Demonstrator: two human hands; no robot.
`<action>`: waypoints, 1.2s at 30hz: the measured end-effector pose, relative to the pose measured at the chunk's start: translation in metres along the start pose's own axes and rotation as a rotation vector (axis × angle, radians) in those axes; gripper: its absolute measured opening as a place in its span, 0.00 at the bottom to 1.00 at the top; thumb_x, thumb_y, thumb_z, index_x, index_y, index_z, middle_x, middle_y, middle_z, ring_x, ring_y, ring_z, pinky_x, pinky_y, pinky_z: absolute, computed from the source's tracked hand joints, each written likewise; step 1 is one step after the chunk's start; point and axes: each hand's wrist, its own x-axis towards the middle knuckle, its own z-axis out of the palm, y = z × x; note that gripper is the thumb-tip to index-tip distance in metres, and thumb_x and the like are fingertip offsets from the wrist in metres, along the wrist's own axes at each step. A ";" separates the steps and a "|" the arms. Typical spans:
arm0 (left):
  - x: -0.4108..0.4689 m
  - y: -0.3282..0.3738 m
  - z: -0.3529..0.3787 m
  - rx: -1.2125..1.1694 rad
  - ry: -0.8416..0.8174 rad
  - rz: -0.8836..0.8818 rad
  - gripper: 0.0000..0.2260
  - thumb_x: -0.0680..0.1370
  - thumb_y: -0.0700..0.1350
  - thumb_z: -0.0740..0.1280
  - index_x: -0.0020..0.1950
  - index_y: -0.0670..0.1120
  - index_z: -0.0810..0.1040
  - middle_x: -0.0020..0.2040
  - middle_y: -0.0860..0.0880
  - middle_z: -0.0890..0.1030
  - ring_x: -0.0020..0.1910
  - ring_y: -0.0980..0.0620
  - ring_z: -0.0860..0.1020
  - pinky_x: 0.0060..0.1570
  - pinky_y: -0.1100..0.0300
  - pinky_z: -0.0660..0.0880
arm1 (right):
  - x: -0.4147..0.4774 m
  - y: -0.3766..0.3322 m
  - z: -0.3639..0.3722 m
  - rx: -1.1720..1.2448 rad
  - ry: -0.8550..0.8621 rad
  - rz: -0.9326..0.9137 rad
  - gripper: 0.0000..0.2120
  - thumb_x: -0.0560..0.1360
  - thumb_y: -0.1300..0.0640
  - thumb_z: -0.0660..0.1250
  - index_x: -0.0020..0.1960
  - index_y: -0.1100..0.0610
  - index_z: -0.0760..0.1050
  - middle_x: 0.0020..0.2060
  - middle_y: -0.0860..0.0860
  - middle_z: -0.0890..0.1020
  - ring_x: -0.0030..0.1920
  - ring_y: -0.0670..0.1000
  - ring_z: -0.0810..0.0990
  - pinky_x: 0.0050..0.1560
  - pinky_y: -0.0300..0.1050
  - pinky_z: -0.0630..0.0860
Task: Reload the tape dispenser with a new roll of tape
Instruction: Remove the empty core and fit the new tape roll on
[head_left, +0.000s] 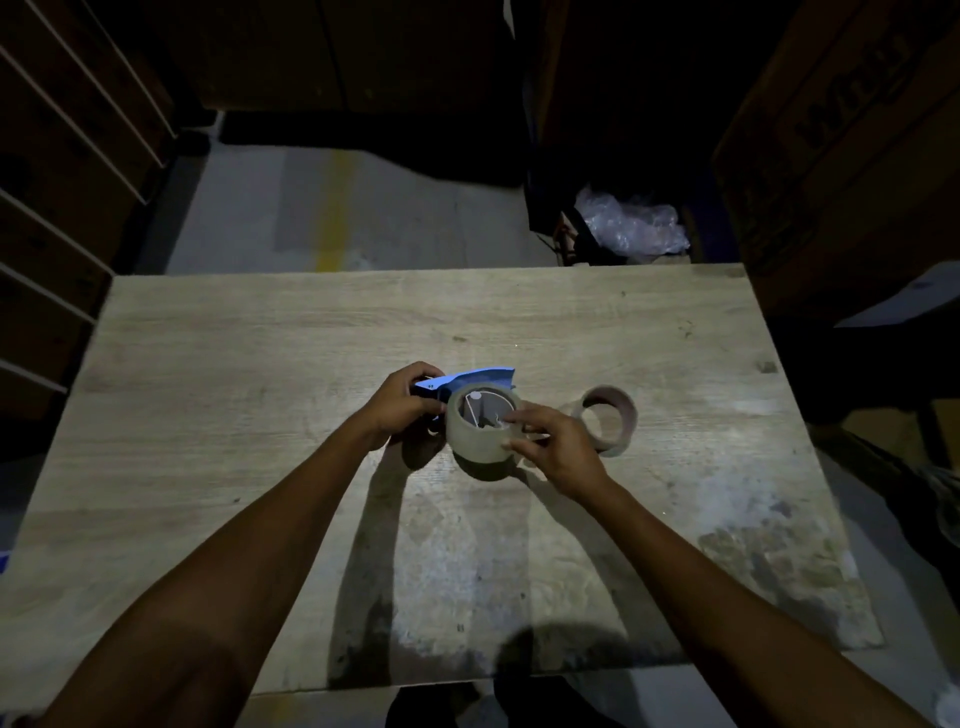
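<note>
Looking down from head height onto a pale wood-grain counter (208, 364), worn and whitish toward the near right, in a dim room.

Two bare forearms reaching in from the bottom edge and meeting near the middle of the counter.

Left hand (397, 408) wrapping around the handle end of a blue tape dispenser (470, 379), grip closed tight on it, holding it just above the counter surface with its shadow falling underneath.

Roll of tape (475, 439), pale and translucent, sitting on the dispenser's hub, open side facing up toward the camera, spokes of the hub showing inside the core.

Right hand (553, 449) resting against the right side of that roll, grip pinching at its rim: fingertips (517, 418) curling over the upper edge, thumb pressing on the outer wall.

Second roll of tape (608, 415), darker and brownish with a wide open core, standing tilted on the counter just beyond the right hand; touching the hand or not, impossible to say.

Beyond the far edge of the counter, grey floor with a faded yellow stripe (332, 208), crumpled clear plastic (631, 226) to the right, and dark cardboard boxes (852, 135) stacked at the upper right. Slatted shelving (62, 156) lining the left side, mostly lost in shadow.
</note>
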 end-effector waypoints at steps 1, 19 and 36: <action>-0.001 0.001 -0.001 -0.025 0.016 -0.007 0.15 0.73 0.29 0.69 0.58 0.38 0.75 0.53 0.39 0.79 0.46 0.43 0.80 0.41 0.56 0.80 | -0.001 -0.004 0.000 -0.019 0.018 -0.034 0.17 0.69 0.55 0.77 0.57 0.53 0.82 0.60 0.49 0.81 0.55 0.48 0.82 0.56 0.50 0.80; -0.006 -0.021 0.002 -0.151 0.129 -0.087 0.09 0.76 0.29 0.63 0.53 0.37 0.79 0.47 0.39 0.81 0.45 0.43 0.79 0.51 0.47 0.78 | -0.023 -0.002 0.018 -0.163 -0.022 -0.148 0.17 0.70 0.48 0.74 0.58 0.49 0.82 0.67 0.52 0.76 0.62 0.51 0.79 0.57 0.49 0.80; -0.019 -0.015 -0.013 -0.253 0.108 -0.259 0.12 0.73 0.47 0.75 0.43 0.37 0.83 0.39 0.41 0.82 0.39 0.44 0.79 0.42 0.53 0.74 | -0.032 -0.032 0.054 0.438 -0.170 0.333 0.13 0.76 0.50 0.66 0.60 0.51 0.77 0.51 0.52 0.84 0.50 0.54 0.83 0.49 0.53 0.81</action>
